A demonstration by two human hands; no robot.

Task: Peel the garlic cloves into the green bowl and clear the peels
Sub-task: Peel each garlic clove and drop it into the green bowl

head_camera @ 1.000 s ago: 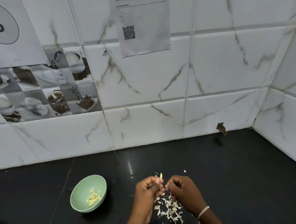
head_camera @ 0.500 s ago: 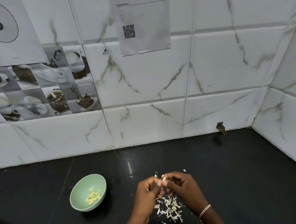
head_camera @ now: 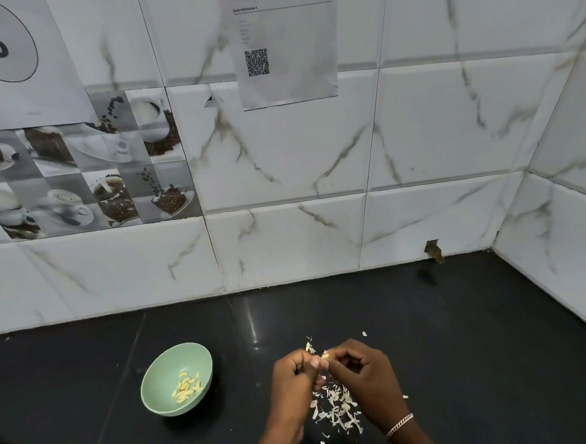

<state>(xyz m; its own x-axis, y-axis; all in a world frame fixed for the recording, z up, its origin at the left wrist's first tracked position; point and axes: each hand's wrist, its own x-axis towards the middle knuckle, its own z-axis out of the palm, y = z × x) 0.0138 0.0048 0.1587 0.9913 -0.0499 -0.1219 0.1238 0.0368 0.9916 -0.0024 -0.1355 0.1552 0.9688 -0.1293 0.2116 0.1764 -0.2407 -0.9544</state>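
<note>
Above peel pile [head_camera: 337, 409], both hands pinch garlic clove [head_camera: 324, 354].

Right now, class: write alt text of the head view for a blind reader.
The left hand and right hand pinch a garlic clove above peels on a black counter; a green bowl of peeled cloves sits to the left.

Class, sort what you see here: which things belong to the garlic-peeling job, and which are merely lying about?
Job: garlic clove pinched by left hand and right hand; green bowl; peeled cloves in it; peels on the counter.
Lying about: QR-code sheet; number 3 sheet; coffee picture tiles.
</note>
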